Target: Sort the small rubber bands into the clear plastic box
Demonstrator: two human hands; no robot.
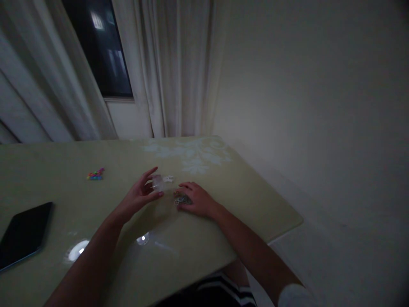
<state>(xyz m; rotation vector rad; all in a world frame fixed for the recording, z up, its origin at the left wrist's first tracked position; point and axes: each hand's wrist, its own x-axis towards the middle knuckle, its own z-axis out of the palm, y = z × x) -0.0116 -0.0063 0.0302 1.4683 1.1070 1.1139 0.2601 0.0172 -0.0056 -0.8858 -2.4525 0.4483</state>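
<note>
My left hand (pixel 142 190) is curved round a small clear plastic box (pixel 157 182), with the thumb on the near side and the fingers on the far side. Just right of it, my right hand (pixel 197 199) cups a heap of small ring-like pieces (pixel 182 199), greyish with a few orange-brown ones. Its thumb and fingers close round the heap from the right, hiding part of it. Beyond the gap between the hands lie several small white pieces (pixel 168 178) on the table. The exact kind of these pieces is too small to make out.
A little pile of bright coloured pieces (pixel 96 174) lies at the left on the glossy table (pixel 223 221). A dark tablet (pixel 27 234) rests nearer on the far left. Light reflections mark the tabletop. Curtains (pixel 179 68) and a wall stand behind; the table's right edge slants towards me.
</note>
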